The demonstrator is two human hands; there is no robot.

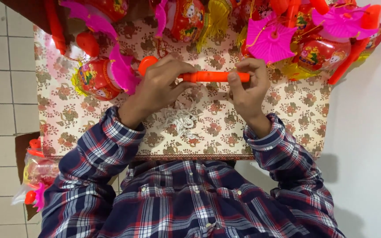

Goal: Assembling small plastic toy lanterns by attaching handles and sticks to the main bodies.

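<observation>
Both my hands hold one orange plastic stick point(210, 76) level above the table. My left hand point(159, 86) wraps the stick's left part, near its round orange end point(145, 64). The fingers of my right hand point(248, 86) pinch the stick's right end. Under my hands lies a small heap of white string point(180, 118) on the flowered tablecloth point(287, 114). Just left of my left hand sits a red toy lantern with a pink top point(100, 78).
More red lanterns point(320, 53), pink umbrella-shaped tops point(269, 39) and orange sticks point(347, 61) crowd the table's far edge. A plastic bag of parts point(38, 174) lies on the tiled floor at the left. A white wall runs along the right.
</observation>
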